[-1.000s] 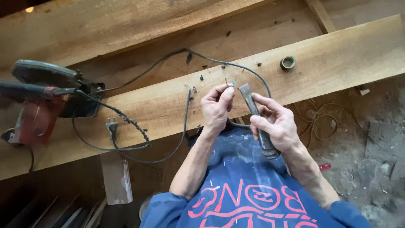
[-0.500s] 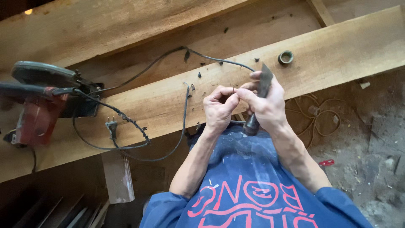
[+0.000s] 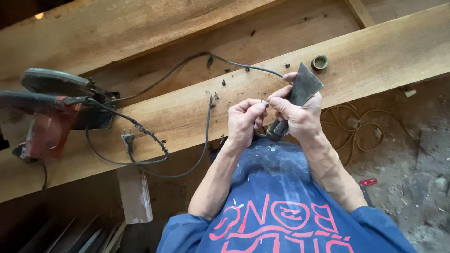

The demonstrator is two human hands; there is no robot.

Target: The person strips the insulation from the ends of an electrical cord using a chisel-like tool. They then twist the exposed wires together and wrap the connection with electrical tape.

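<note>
Scraper [image 3: 300, 96] with a flat grey blade and a dark handle sits in my right hand [image 3: 300, 119], blade up and tilted toward the ring, just above the near edge of the long wooden beam [image 3: 384, 56]. My right fingers [image 3: 286, 105] are wrapped tight round the handle. My left hand [image 3: 243, 122] is touching the right one, its fingers [image 3: 255, 108] pressed together in a pinch at the end of a thin dark cord [image 3: 206, 131]; what sits between the tips is too small for me to tell.

That cord loops over the beam and hangs below its edge. A two-pin plug [image 3: 127, 138] lies on the beam further left, near a red and black power saw [image 3: 51, 115]. A small greenish ring [image 3: 319, 62] rests on the beam beyond the blade. My blue shirt [image 3: 281, 206] carries pink printed shapes across the chest. A small red scrap [image 3: 368, 181] lies on the dusty dirt floor [image 3: 412, 154] to the right, beside tangled thin wire [image 3: 361, 126]. Rough planks run behind the beam.
</note>
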